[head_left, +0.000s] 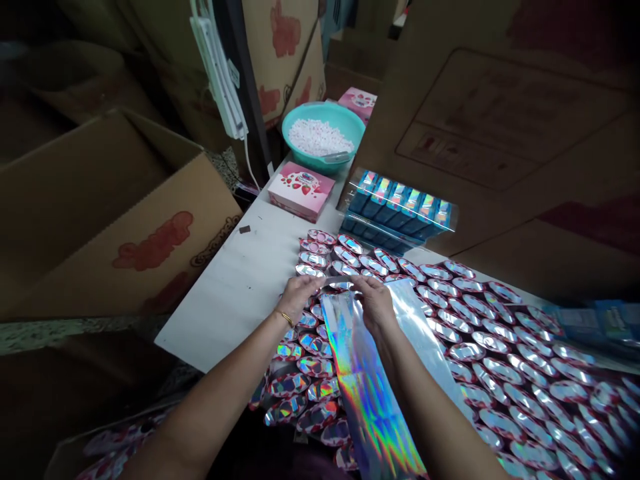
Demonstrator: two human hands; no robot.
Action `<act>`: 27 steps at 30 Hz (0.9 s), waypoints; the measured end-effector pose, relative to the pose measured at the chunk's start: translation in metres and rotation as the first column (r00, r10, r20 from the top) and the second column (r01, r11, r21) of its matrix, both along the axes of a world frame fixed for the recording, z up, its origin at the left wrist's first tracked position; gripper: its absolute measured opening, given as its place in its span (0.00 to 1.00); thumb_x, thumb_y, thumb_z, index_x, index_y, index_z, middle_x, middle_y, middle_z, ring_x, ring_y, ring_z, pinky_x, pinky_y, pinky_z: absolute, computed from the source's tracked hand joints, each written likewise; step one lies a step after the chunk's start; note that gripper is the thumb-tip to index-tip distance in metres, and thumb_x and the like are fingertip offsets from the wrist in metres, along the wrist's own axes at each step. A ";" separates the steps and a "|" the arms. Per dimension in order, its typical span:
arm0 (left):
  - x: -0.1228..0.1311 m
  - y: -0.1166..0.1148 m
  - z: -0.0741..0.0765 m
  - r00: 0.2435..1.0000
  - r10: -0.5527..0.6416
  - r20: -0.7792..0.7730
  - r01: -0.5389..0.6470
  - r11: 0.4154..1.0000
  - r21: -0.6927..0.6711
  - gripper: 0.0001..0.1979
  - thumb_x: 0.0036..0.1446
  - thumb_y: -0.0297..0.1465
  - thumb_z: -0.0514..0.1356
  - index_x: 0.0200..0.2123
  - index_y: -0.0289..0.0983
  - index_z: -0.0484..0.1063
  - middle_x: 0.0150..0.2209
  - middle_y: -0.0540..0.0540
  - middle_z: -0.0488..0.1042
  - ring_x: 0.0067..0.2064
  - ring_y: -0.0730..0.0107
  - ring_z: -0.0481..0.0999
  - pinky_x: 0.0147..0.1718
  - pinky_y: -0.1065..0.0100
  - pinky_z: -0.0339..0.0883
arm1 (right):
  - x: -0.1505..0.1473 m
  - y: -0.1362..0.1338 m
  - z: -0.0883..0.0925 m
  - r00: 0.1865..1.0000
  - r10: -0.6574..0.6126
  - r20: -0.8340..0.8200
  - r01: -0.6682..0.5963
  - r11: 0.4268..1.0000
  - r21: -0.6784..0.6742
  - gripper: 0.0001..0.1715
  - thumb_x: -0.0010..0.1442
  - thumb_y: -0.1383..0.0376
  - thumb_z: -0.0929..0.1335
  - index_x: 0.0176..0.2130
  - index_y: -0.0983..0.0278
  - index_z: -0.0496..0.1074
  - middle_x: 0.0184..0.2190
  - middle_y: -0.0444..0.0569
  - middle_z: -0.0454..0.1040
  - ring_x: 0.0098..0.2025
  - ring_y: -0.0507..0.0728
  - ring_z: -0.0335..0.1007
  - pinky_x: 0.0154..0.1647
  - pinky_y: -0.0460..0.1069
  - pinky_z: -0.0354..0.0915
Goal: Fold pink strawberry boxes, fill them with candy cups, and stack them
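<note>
My left hand, with a gold bangle at the wrist, pinches the far edge of a holographic foil bag. My right hand grips the same top edge from the other side, fingers curled over it. The shiny bag runs from my hands down toward me. Under it lie rows of several small foil-lidded cups with red rims, packed side by side on the white table.
A pink strawberry-print box and a clear-wrapped pack of blue boxes stand beyond the cups. A teal bowl of small white pieces sits farther back. Cardboard cartons crowd the left and the right.
</note>
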State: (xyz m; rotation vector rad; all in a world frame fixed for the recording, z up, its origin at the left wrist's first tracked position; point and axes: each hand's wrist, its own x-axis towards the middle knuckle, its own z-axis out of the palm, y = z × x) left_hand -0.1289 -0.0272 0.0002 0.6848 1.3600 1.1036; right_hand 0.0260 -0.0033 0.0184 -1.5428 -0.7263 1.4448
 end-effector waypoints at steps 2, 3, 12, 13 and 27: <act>-0.010 0.006 0.002 0.998 0.000 0.056 0.002 1.000 -0.029 0.18 0.35 0.42 0.67 0.26 0.33 0.73 0.24 0.50 0.72 0.29 0.75 0.68 0.33 0.71 0.61 | -0.014 0.004 -0.010 0.998 -0.047 -0.038 0.046 0.999 -0.015 0.14 0.37 0.58 0.72 0.24 0.66 0.73 0.18 0.41 0.69 0.21 0.48 0.59 0.22 0.44 0.52; -0.017 0.010 0.003 0.997 -0.012 0.075 0.015 0.999 -0.043 0.18 0.35 0.41 0.67 0.27 0.32 0.73 0.24 0.50 0.72 0.28 0.76 0.68 0.32 0.72 0.61 | -0.021 0.007 -0.014 0.997 -0.059 -0.047 0.059 0.998 -0.003 0.14 0.37 0.58 0.73 0.24 0.66 0.73 0.19 0.42 0.69 0.21 0.49 0.60 0.22 0.45 0.53; -0.055 0.090 -0.017 0.899 -0.091 -0.428 0.059 0.994 -0.087 0.10 0.43 0.35 0.62 0.22 0.32 0.73 0.20 0.49 0.72 0.26 0.73 0.69 0.28 0.72 0.61 | -0.071 0.058 -0.054 0.842 -0.170 0.512 0.042 0.967 0.251 0.14 0.47 0.57 0.67 0.25 0.65 0.74 0.25 0.47 0.72 0.31 0.55 0.65 0.34 0.49 0.57; -0.055 0.099 -0.021 0.832 -0.107 -0.545 0.070 0.994 -0.088 0.10 0.45 0.34 0.61 0.22 0.32 0.73 0.21 0.48 0.72 0.27 0.71 0.70 0.28 0.71 0.61 | -0.074 0.062 -0.055 0.781 -0.188 0.595 0.035 0.965 0.259 0.12 0.47 0.58 0.66 0.25 0.65 0.74 0.27 0.48 0.73 0.34 0.56 0.64 0.37 0.50 0.57; -0.046 0.119 -0.049 0.567 0.014 -0.824 -0.071 0.997 -0.031 0.14 0.44 0.30 0.62 0.37 0.35 0.67 0.35 0.45 0.70 0.36 0.68 0.70 0.38 0.67 0.62 | -0.074 0.073 -0.068 0.487 -0.135 0.863 -0.136 0.964 0.227 0.12 0.53 0.63 0.62 0.36 0.65 0.71 0.35 0.57 0.68 0.40 0.63 0.60 0.39 0.57 0.55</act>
